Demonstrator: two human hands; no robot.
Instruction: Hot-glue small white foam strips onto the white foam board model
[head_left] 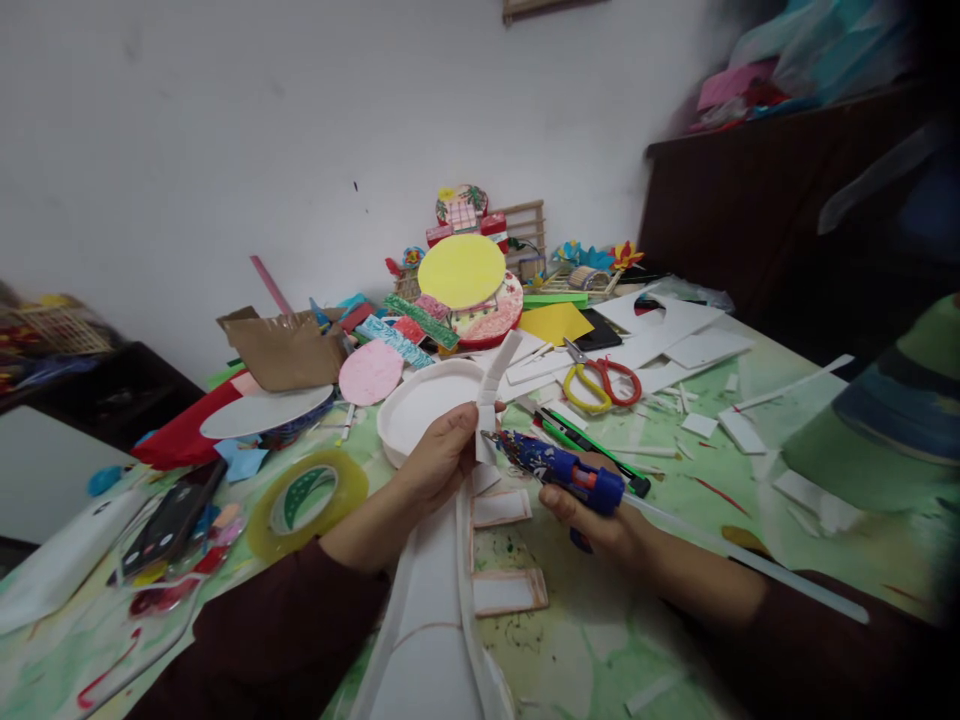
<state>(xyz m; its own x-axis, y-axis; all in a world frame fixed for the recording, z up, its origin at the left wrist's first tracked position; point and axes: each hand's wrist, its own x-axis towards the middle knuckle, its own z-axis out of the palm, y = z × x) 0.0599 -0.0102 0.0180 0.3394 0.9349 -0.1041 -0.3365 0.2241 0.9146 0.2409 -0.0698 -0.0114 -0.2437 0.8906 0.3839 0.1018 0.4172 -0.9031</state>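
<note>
My left hand (442,450) pinches a narrow white foam strip (496,380) upright above a white foam-board piece. That white piece (435,630) has raised rims, a rounded far end and a long body reaching toward me; small tabs (510,592) edged in brown stick out on its right side. My right hand (592,520) is wrapped round a blue glue gun (551,465). The gun's tip is at the strip, close to my left fingers; whether it touches is hard to tell. A long clear glue stick (780,575) runs out of its back.
Scissors (600,385) with yellow and red handles and a green cutter (577,435) lie beyond the gun. A roll of tape (307,505) and a phone (169,530) are at left. Decorated cut-outs, a cardboard box (289,350) and white scraps (697,340) stand farther back.
</note>
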